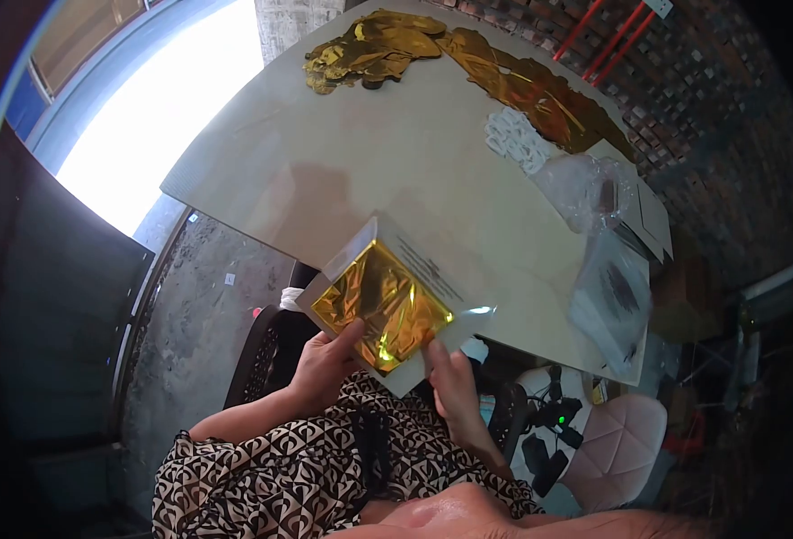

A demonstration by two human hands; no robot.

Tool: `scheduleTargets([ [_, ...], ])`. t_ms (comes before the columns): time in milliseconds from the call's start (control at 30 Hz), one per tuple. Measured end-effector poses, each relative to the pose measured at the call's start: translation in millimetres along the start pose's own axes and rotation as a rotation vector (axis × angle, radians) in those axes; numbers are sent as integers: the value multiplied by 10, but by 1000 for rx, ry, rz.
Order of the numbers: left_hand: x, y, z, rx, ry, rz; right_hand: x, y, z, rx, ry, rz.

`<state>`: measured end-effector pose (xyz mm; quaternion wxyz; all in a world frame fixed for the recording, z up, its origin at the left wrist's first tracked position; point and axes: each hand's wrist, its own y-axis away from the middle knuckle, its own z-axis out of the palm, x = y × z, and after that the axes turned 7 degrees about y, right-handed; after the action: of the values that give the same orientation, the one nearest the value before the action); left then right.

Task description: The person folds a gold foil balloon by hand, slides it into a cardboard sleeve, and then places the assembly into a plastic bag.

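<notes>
In front of my body I hold a pale cardboard box (383, 310), tilted, with shiny, wrinkled gold foil covering the face turned toward me. Dark printed lines run along its far right side. My left hand (327, 364) is closed on the lower left edge, its thumb lying over the foil and its other fingers partly hidden. At the lower right edge, my right hand (451, 377) grips the box, with its thumb near the foil's corner. What the fingers touch behind the box is hidden.
A large pale table (414, 144) spreads ahead. Along its far edge lie gold foil pieces (374, 49) and a long gold foil strip (540, 90). White looped items (517, 139) and clear plastic bags (607, 296) sit right. A pinkish padded chair (616, 449) stands lower right.
</notes>
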<state>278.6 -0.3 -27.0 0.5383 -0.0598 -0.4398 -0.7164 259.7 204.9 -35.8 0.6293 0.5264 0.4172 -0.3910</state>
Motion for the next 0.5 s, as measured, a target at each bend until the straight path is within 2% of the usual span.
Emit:
scheduleTargets([
  [33, 20, 10, 25, -11, 5, 12, 17, 19, -108, -37, 1, 144],
  [67, 38, 10, 44, -20, 13, 28, -8, 59, -163, -72, -55, 78],
  [133, 44, -8, 73, -36, 28, 57, -24, 179, -360, -35, 284, -27],
  [167, 41, -10, 84, -31, 40, 57, -49, 242, -331, 212, 480, -103],
  [200, 38, -26, 93, -13, 63, 45, -118, 308, -286, 201, 480, -89],
  [267, 55, 9, 175, 1, 57, 61, -410, 376, -166, 310, 1036, -877],
  [300, 67, 29, 230, 4, 49, 79, -646, 401, 8, 211, 1189, -1177],
  [367, 63, 31, 265, 12, 62, 90, -557, 297, 165, 29, 1132, -1276],
  [500, 50, -8, 243, -15, 81, 111, -451, 74, 239, 21, 1303, -1333],
])
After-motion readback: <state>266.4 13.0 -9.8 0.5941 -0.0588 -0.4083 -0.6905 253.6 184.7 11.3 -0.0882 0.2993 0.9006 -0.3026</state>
